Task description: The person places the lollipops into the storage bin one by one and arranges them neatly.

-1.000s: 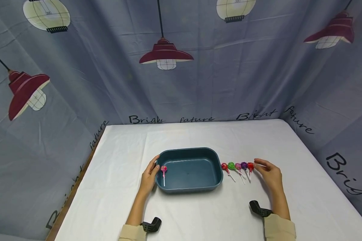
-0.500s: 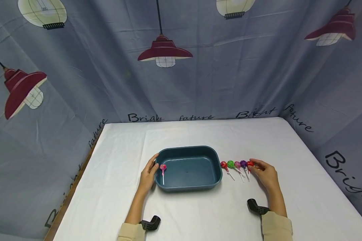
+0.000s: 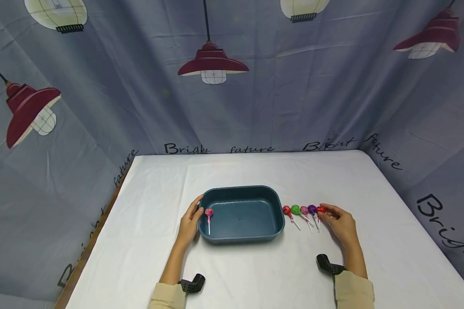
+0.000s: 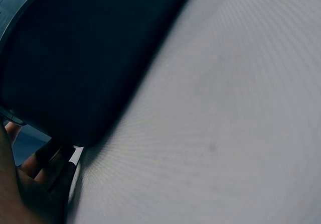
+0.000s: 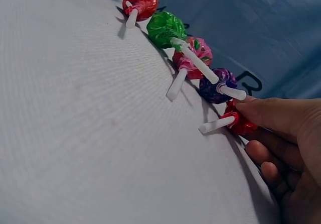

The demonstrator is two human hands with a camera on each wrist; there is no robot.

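At the right end of the lollipop row, head far and stick running toward the near side, lies the end red lollipop (image 5: 241, 125); its long axis runs near-far, stick tipped slightly left. Right hand (image 3: 342, 223) pinches it by the head between thumb and fingers. Left hand (image 3: 188, 223) grips the tray's left side, thumb on the rim, other fingers outside. Tray (image 3: 241, 219) sits with its long axis left-right; inside, at its left end, one pink-headed lollipop (image 3: 209, 212), stick near. Right of the tray, left to right: first red lollipop (image 3: 287, 210), green lollipop (image 3: 295, 210), pink lollipop (image 3: 304, 210), purple lollipop (image 3: 312, 209), sticks slanting near and right. All on white tablecloth (image 3: 251, 274).
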